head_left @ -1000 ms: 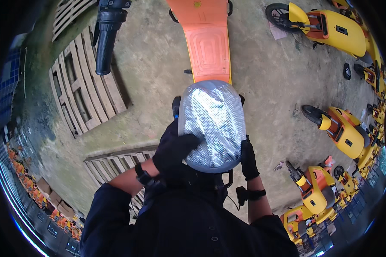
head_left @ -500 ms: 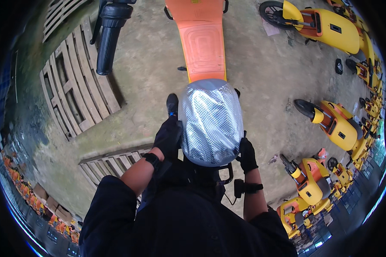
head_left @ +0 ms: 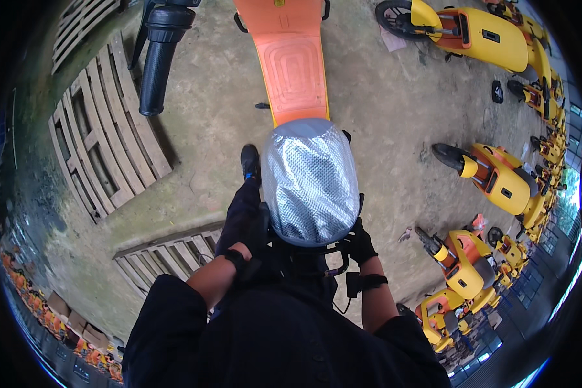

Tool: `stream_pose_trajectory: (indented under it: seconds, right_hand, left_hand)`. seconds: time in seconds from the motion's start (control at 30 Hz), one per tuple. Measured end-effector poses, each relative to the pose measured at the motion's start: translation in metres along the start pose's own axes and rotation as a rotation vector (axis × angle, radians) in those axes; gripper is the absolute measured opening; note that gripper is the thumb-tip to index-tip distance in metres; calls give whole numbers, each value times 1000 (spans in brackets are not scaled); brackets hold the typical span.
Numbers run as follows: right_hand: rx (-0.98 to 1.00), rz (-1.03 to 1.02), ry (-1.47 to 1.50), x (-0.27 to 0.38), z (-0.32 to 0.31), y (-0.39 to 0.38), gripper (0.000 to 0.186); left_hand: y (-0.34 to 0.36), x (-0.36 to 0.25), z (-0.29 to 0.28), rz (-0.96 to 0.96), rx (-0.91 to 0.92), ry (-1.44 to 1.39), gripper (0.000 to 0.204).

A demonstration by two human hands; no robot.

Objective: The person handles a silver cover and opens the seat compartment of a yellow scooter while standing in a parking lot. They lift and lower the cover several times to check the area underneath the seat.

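Observation:
The scooter seat (head_left: 310,236) in front of me is wrapped in a shiny silver foil cover (head_left: 312,184) with a textured, creased surface. Ahead of it runs the scooter's orange footboard (head_left: 295,71). My left hand (head_left: 258,226), in a black glove, is at the seat's left rear side; its fingers blend into the dark clothing. At the right rear corner, my right hand (head_left: 359,242), also black-gloved, is closed at the cover's edge, with its fingertips partly hidden. A dark rear rail (head_left: 337,266) sticks out just below that hand.
A black handlebar grip (head_left: 154,81) juts in at upper left. Wooden pallets (head_left: 103,129) lie on the concrete floor to the left, another slatted pallet (head_left: 168,258) nearer me. Several yellow scooters (head_left: 498,184) stand along the right side. A dark shoe (head_left: 250,163) shows left of the seat.
The whole view has shifted, so the scooter and floor appear slightly further left. My right hand has slid back and inward along the seat's rear corner; my left hand has moved slightly rearward.

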State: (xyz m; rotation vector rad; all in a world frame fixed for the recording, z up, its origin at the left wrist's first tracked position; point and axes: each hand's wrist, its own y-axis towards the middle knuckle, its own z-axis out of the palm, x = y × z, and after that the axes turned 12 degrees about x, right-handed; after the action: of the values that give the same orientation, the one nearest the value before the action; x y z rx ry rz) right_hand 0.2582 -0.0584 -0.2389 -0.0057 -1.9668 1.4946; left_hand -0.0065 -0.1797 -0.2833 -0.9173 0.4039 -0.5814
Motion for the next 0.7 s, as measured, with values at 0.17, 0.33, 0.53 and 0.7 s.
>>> stream_pose_trajectory:
  seconds: [0.17, 0.33, 0.53, 0.7]
  right_hand:
    - [49, 174, 302, -23, -10, 8, 52]
    - [-66, 343, 680, -29, 0, 18, 52]
    - [-91, 69, 487, -59, 7, 26, 28]
    - [-345, -136, -392, -70, 12, 25, 10]
  left_hand:
    - [3, -10, -12, 77, -21, 25, 42]
    - [38, -45, -37, 302, -9, -129, 50]
    - [65, -36, -37, 403, 10, 188, 55]
    - [-2, -37, -4, 411, -320, 1063, 55]
